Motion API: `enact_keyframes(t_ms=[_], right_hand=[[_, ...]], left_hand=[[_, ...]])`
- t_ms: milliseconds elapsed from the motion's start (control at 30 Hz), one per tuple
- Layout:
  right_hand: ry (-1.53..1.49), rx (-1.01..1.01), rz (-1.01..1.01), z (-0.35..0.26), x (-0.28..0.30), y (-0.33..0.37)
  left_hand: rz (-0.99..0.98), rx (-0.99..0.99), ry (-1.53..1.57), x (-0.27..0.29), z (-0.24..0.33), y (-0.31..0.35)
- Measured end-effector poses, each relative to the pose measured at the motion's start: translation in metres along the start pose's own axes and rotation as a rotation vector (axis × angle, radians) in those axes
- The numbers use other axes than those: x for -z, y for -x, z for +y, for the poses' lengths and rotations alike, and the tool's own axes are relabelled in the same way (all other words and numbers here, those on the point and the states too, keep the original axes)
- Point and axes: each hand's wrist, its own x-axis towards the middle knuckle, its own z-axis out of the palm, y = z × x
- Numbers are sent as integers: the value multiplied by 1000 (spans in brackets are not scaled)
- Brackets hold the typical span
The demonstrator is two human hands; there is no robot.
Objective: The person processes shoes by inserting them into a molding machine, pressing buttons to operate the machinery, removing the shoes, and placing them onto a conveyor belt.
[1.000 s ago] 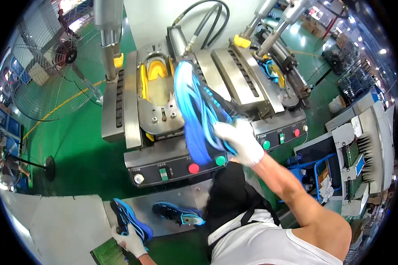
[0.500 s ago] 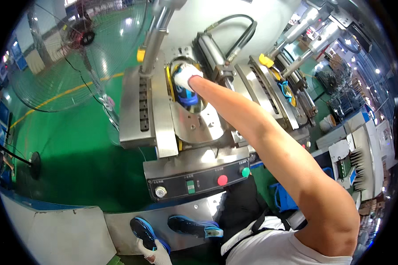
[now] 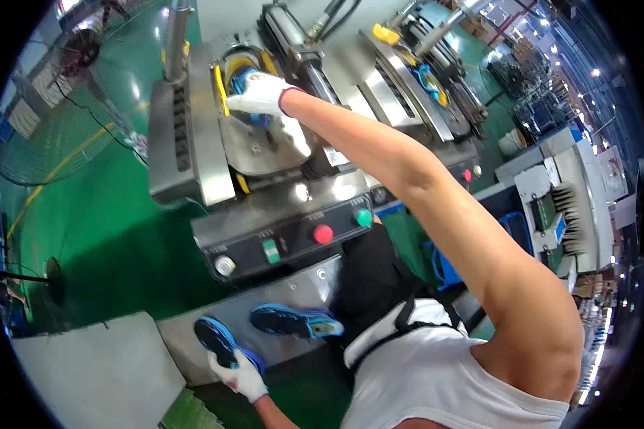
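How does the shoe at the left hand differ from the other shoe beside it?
The left shoe is held by the left hand; the right shoe lies untouched. In the picture, the left shoe slants diagonally; the right shoe lies nearly crosswise. Both look dark with blue edges.

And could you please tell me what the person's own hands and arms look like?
The right hand and left hand wear white fabric gloves; the right one's cuff has a dark red edge. The right arm and left forearm have no sleeves, and the top is white and sleeveless.
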Motion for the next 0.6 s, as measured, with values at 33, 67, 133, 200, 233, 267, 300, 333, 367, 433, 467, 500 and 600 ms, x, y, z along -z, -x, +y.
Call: enact_keyframes(t_ms=[33, 67, 133, 200, 233, 267, 300, 333, 367, 433, 467, 500, 600], right_hand=[[-54, 156, 181, -5, -21, 41], [-109, 319, 386, -6, -27, 92], [-157, 600, 490, 12, -41, 199], [-14, 641, 554, 69, -56, 276], [20, 547, 494, 94, -77, 293], [61, 448, 434, 120, -102, 302], [184, 368, 338, 141, -123, 296], [315, 289, 242, 167, -145, 286], [599, 430, 333, 225, -178, 274], [410, 454, 293, 211, -166, 282], [246, 444, 260, 196, -153, 294], [107, 484, 283, 179, -143, 307], [-258, 701, 134, 155, -151, 352]], left_hand=[[-3, 33, 9, 6, -6, 2], [31, 40, 2, 14, 7, 4], [82, -8, 26, 18, -10, 2], [-20, 54, 38, 4, 29, -8], [30, -82, 99, -3, 23, -11], [24, -55, 54, -7, 22, -13], [35, -45, 48, -7, 28, -12], [46, -51, -15, -7, 20, -10], [29, -37, -17, -7, 22, -8], [2, 68, -50, -1, 36, 2], [15, 61, -64, 1, 37, 5], [37, 24, -75, 6, 35, 6], [33, 39, -58, 6, 25, 5]])
